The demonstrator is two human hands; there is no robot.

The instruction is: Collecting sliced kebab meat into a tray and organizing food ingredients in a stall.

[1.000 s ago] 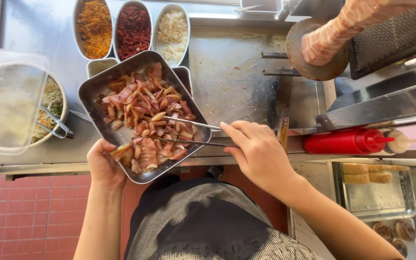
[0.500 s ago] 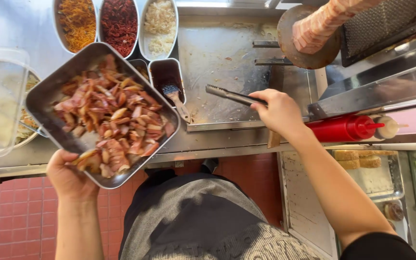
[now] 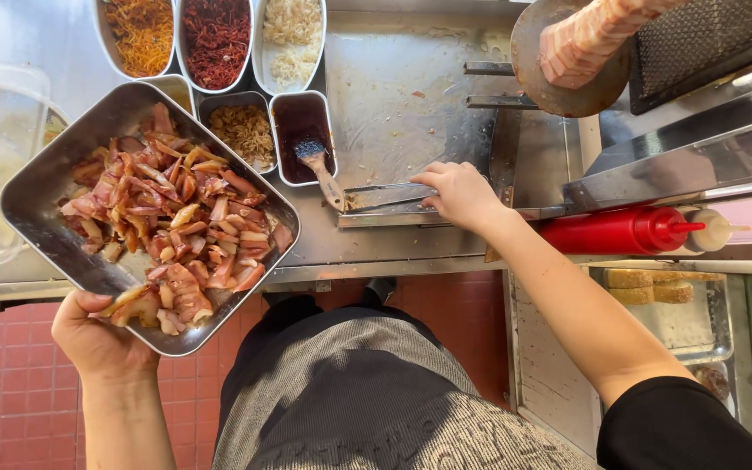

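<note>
The left hand [image 3: 97, 335] is gripping the near corner of a square metal tray [image 3: 45, 226], its grip pressed around the rim with the thumb over the edge. The tray is carrying sliced, browned meat [image 3: 171, 226] and is being held tilted above the edge of the surface [image 3: 376, 252], clear of it. Compared with half a second ago, the tray is sitting closer to the body and slightly lower in view.

The right hand [image 3: 459, 193] is now resting on the metal tongs [image 3: 389, 196], which are lying on the near lip of the steel griddle plate [image 3: 402, 96]. One second ago this hand was working the tongs in the meat; half a second ago it was carrying them over the griddle. Whether the grip is pinching or releasing the tongs cannot be told.

Left of the right grip, a brush [image 3: 319, 165] is standing in a dark sauce container [image 3: 285, 109]. Right of it, a red squeeze bottle [image 3: 620, 231] is lying on its side. Beyond, three oval tubs [image 3: 258, 65] are holding toppings, and a meat spit [image 3: 598, 35] is hanging at the far right.
</note>
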